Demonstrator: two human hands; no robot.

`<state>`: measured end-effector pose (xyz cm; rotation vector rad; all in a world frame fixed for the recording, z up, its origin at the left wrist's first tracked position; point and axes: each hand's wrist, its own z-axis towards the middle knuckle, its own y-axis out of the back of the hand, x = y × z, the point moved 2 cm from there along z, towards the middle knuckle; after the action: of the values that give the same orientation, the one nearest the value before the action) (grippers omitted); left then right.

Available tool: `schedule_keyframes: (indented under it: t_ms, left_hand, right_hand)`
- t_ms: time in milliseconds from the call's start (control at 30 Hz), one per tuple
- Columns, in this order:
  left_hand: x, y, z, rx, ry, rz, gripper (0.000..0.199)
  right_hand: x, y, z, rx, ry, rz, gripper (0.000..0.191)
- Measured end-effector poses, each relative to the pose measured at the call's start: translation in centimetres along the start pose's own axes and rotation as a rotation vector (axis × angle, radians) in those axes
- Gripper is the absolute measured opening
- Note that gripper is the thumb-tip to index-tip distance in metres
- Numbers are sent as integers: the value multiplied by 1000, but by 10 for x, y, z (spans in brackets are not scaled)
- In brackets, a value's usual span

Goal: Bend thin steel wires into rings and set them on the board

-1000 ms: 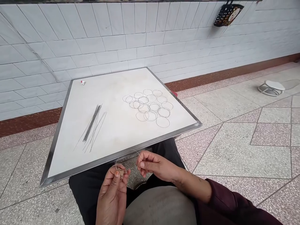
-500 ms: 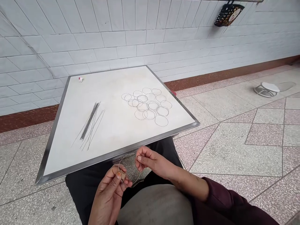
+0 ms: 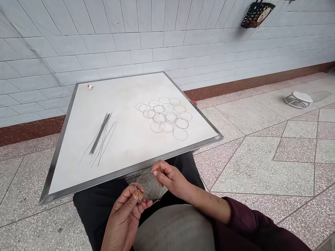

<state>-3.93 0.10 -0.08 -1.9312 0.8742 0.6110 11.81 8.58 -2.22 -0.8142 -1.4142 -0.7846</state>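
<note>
Over my lap, in front of the table's near edge, a thin wire ring (image 3: pixel 142 174) is held between both hands. My left hand (image 3: pixel 128 205) pinches its left side, and a small tan piece (image 3: pixel 141 196) sits within those fingers; what it is I cannot tell. With thumb and forefinger, my right hand (image 3: pixel 167 177) grips the ring at its upper right. On the white table (image 3: pixel 125 94) lie several overlapping wire rings (image 3: pixel 180 134) at the right. A bundle of straight wires (image 3: pixel 101 134) rests at the left, a few of them splayed out.
A small white and pink object (image 3: pixel 90 87) stands in the table's far left corner. The table has a metal edge (image 3: pixel 131 169). Behind it is a tiled wall (image 3: pixel 125 42) with a dark patterned bag (image 3: pixel 258 15) hanging. A white stool (image 3: pixel 299 99) is on the floor at right.
The held ring and the left hand have shifted slightly to the right. The right hand's grip has moved a little higher on the ring. Things on the table have not moved.
</note>
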Motion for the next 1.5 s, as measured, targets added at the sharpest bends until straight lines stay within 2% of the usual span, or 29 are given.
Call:
schedule_keyframes:
  t_ms: [133, 333, 567, 700, 867, 967, 1133, 1267, 1367, 1500]
  left_hand:
    - [-1, 0, 0, 20, 12, -15, 11]
    - [0, -1, -2, 88, 40, -14, 7]
    - [1, -2, -1, 135, 56, 18, 10]
    - [0, -2, -2, 121, 61, 21, 9]
    - [-1, -2, -4, 111, 60, 26, 10]
    - [-2, -2, -3, 120, 58, 36, 10]
    - [0, -3, -1, 82, 77, 47, 12]
    - [2, -5, 0, 77, 88, 27, 10]
    - [2, -5, 0, 79, 89, 21, 10]
    - [1, -5, 0, 68, 95, 25, 12]
  right_hand:
    - [3, 3, 0, 26, 80, -119, 21]
    - [17, 5, 4, 32, 319, -307, 17]
    - [16, 5, 3, 60, 477, -475, 20]
    - [22, 4, 5, 123, 486, -502, 17]
    - [37, 6, 8, 270, 441, -349, 20]
    - [42, 9, 10, 310, 406, -313, 20]
    - [35, 7, 11, 312, 455, -433, 18]
    - [27, 3, 12, 242, 547, -527, 21]
    - [28, 2, 11, 196, 619, -594, 21]
    - [34, 2, 11, 197, 691, -662, 20]
